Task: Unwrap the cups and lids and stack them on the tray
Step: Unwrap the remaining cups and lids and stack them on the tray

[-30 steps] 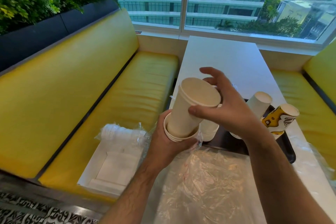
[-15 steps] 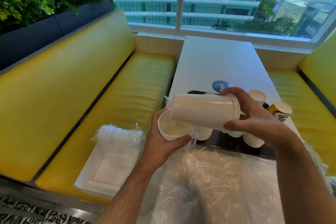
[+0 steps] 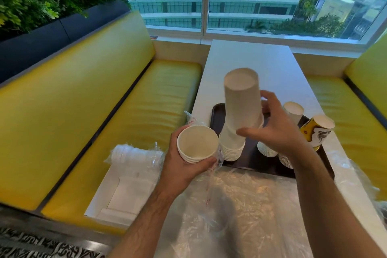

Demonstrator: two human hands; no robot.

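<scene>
Right hand, fingers curled around inverted cup sleeve, lowers it onto tray stack at 12 o'clock; left hand grips remaining cups, likely next.

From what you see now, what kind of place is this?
Probably a café or canteen booth: yellow padded benches flank a white table by a window, with paper cups stacked on a dark tray.

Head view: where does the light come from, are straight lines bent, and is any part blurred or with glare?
Head view: daylight enters from the window ahead; wide-angle distortion curves the yellow bench and window frame; the clear plastic wrap on the table shows bright glare; the inverted white cup in the right hand looks slightly soft.
</scene>
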